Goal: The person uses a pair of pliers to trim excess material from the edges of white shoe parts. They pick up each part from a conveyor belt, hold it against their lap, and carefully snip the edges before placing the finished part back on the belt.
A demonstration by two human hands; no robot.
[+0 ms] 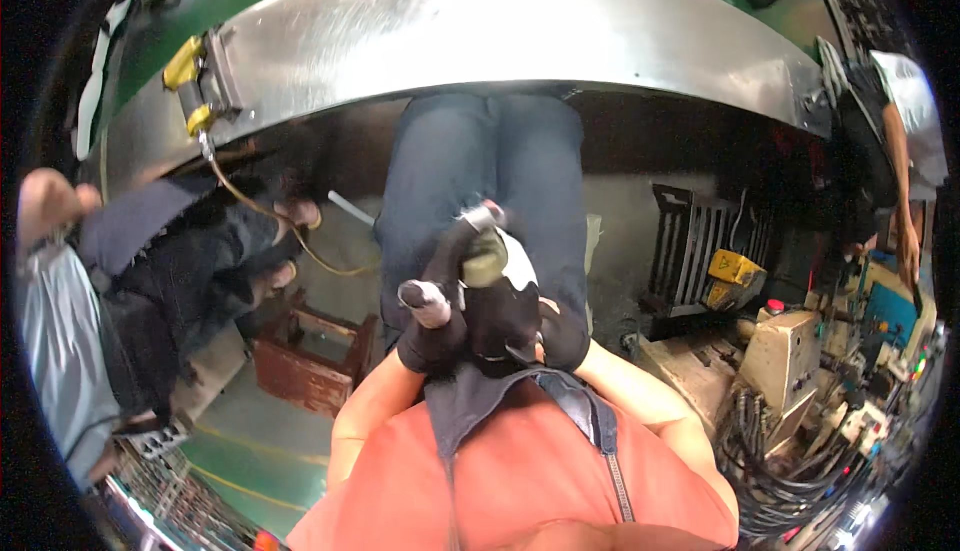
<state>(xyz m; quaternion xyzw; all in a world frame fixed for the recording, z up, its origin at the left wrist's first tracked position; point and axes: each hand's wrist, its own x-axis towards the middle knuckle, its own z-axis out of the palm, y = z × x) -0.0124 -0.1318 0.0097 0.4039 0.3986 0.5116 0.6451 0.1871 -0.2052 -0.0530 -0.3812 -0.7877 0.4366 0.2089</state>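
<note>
Olive cylinder (pixel 485 259) — between gloved hands (pixel 470 321)

Curved steel plate (pixel 480 26) above rusty box (pixel 312 356).

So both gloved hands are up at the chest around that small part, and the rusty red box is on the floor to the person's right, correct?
Not quite. The head view shows both gloved hands, left hand and right hand, at the chest around the small part, but the rusty red box sits on the floor to the person's left, not right.
</note>
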